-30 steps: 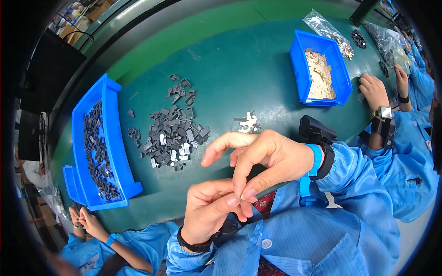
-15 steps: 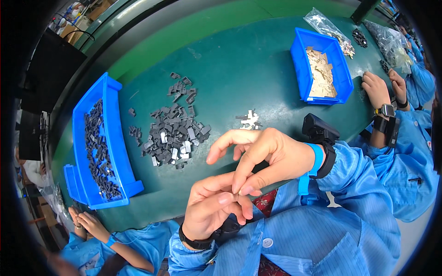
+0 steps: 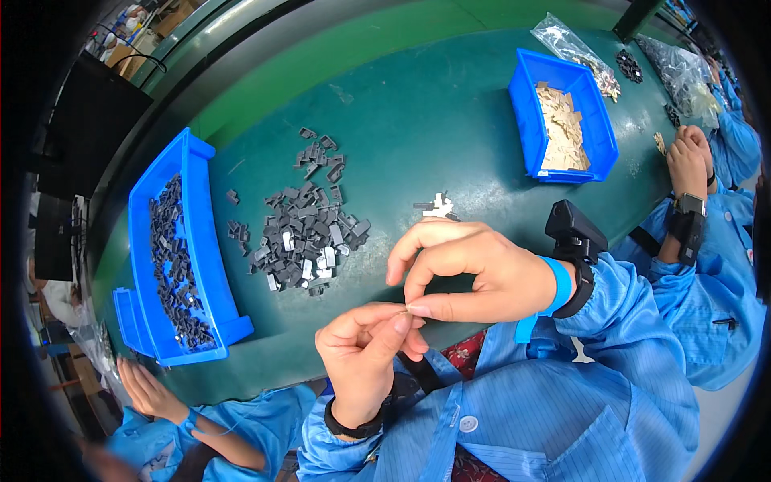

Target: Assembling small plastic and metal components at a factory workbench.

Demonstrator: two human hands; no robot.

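in the head view the right hand (image 3: pixel 482 273) has dropped closer to the left hand (image 3: pixel 365 349) than a second ago, fingertips of both now pinching one tiny part (image 3: pixel 407 308) between them above the table's near edge, suggesting fitting underway, while the left blue bin (image 3: pixel 189 169) holds dark grey pieces and the far blue bin (image 3: pixel 522 120) tan ones.

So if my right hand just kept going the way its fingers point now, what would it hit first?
The right hand points left and slightly down, its fingertips already meeting those of the left hand around something too small to make out. So it would probably meet the left hand's fingers first, though depth is unclear.
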